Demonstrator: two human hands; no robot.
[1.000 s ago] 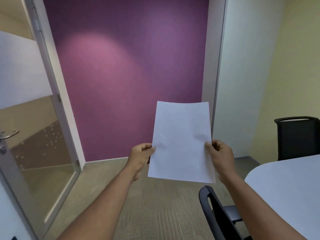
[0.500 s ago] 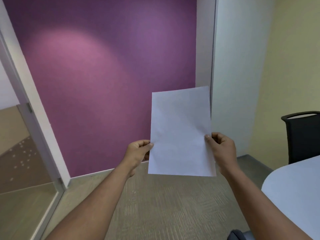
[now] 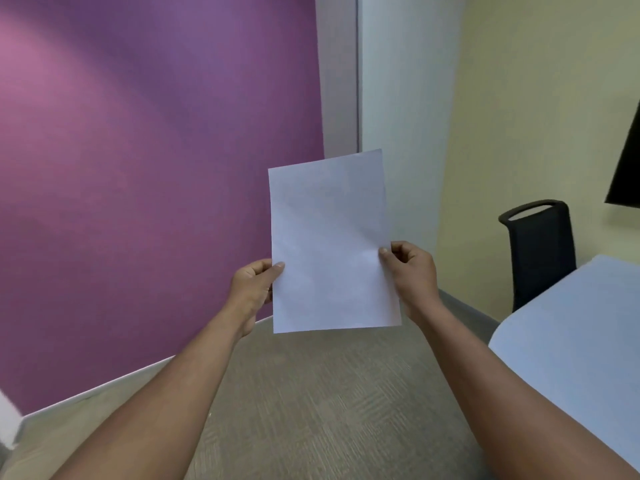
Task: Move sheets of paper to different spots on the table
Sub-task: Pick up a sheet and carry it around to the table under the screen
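Note:
I hold a blank white sheet of paper (image 3: 330, 244) upright in the air in front of me, over the carpet. My left hand (image 3: 254, 289) pinches its left edge and my right hand (image 3: 410, 271) pinches its right edge, thumbs on the near face. The white table (image 3: 581, 334) lies at the lower right, its rounded end toward me, apart from the sheet.
A black office chair (image 3: 540, 251) stands behind the table against the yellow wall. A dark object (image 3: 627, 168) hangs at the right edge. A purple wall fills the left and grey-brown carpet (image 3: 311, 410) lies below the sheet.
The view has swung to the right: the glass door and the near chair have left the frame and more of the table shows. Both hands still grip the sheet, now tilted slightly.

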